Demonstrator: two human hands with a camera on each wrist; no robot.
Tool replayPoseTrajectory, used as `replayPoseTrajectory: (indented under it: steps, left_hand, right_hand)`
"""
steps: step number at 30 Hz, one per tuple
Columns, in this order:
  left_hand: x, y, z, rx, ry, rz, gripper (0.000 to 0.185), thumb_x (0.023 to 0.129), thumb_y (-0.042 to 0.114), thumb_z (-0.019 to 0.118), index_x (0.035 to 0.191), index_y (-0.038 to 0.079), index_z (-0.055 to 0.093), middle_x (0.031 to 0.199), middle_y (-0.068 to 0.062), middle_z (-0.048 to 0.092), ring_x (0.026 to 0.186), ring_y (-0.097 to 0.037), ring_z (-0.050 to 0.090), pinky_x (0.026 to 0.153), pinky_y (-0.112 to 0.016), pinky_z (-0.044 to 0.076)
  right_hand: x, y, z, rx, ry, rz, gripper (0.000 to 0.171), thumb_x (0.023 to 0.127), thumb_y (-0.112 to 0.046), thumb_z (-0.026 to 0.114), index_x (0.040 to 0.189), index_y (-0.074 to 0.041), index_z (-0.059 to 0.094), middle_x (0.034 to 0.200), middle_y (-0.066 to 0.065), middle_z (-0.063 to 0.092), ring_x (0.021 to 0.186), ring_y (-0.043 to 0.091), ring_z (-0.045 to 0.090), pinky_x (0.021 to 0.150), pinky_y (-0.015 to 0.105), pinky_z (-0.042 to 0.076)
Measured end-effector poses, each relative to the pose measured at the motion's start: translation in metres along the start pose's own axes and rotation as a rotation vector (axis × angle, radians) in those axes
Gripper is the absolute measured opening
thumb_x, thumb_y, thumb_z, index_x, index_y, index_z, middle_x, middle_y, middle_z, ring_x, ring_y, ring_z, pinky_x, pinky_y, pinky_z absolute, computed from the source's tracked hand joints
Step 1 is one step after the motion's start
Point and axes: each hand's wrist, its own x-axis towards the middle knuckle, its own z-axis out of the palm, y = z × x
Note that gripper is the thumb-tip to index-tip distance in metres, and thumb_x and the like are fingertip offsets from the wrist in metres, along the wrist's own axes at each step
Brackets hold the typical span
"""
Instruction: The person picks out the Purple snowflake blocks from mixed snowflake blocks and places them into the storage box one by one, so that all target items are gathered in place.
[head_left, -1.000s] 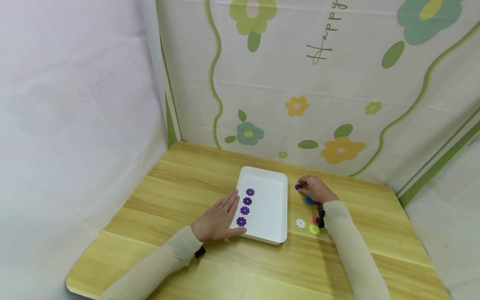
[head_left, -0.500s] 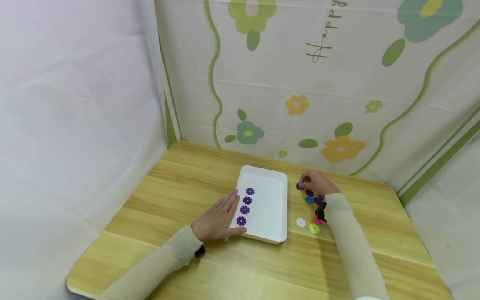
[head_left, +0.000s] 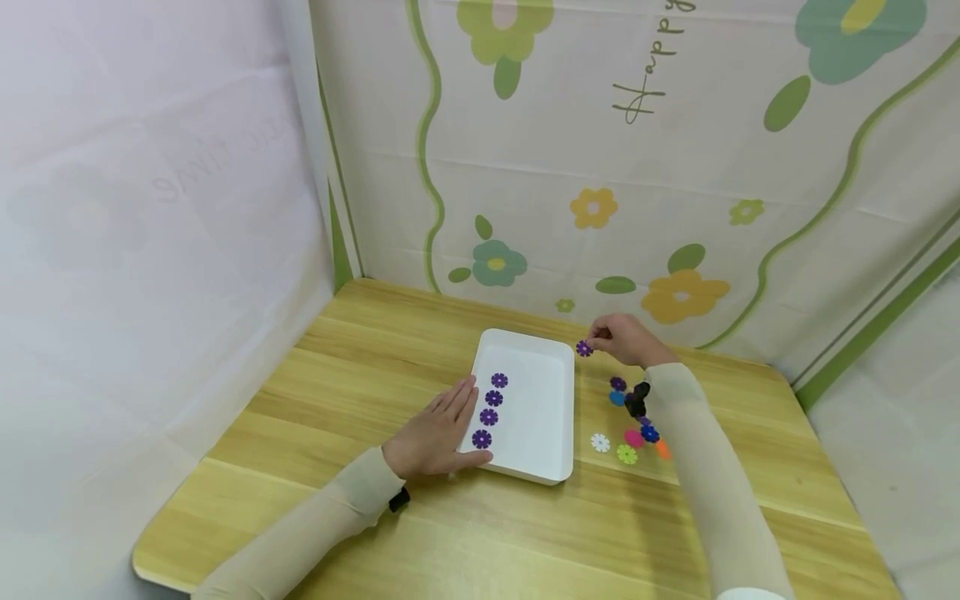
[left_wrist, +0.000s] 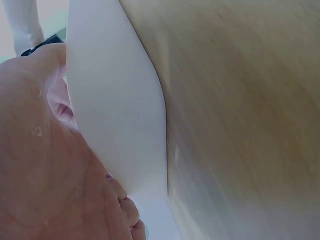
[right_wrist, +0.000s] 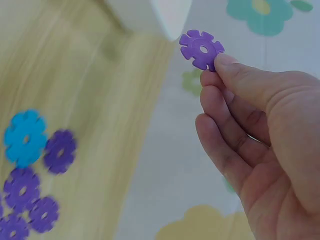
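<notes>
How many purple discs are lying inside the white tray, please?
4, in a row along the left side of the white tray: the nearest disc, second disc, third disc and farthest disc. None appears hidden.

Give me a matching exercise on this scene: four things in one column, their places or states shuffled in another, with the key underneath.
Things:
1. Left hand
2. Right hand
3. Four purple discs
4. White disc

Places and states:
A. Lying in a row inside the tray
B. Lying on the table, beside the tray
C. Pinching one purple disc
D. Touching the tray's left side

Pairs: 1-D, 2-C, 3-A, 4-B
</notes>
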Motion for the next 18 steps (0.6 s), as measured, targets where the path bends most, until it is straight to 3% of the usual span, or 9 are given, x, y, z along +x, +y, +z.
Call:
replayPoseTrajectory:
  steps: [7,14,18]
  left_hand:
    - [0.000,-0.001,0.000,-0.004,-0.005,-0.003,0.108,0.101,0.077,0.041,0.167,-0.004,0.013,0.178,-0.020,0.003,0.166,-0.036,0.009,0.134,-0.050,0.021]
    - [0.000,-0.001,0.000,-0.002,-0.007,-0.013,0.109,0.100,0.078,0.041,0.167,-0.004,0.015,0.178,-0.019,0.003,0.167,-0.035,0.009,0.134,-0.050,0.022]
    - [0.000,0.000,-0.001,0.002,-0.008,-0.012,0.109,0.100,0.078,0.042,0.167,-0.004,0.016,0.178,-0.019,0.004,0.166,-0.035,0.010,0.134,-0.050,0.023]
  right_hand:
    - [0.021,-0.032,0.002,0.028,-0.053,-0.031,0.013,0.104,-0.016,0.068,0.101,-0.008,0.078,0.094,0.007,0.075,0.080,0.021,0.062,0.072,0.033,0.054]
    - [0.043,-0.061,0.021,0.035,-0.104,-0.102,0.014,0.104,-0.016,0.068,0.102,-0.009,0.080,0.100,0.011,0.079,0.093,0.033,0.073,0.080,0.034,0.060]
    - [0.049,-0.076,0.033,0.057,-0.115,-0.097,0.014,0.104,-0.016,0.068,0.104,-0.008,0.080,0.099,0.010,0.079,0.089,0.028,0.070,0.079,0.034,0.059]
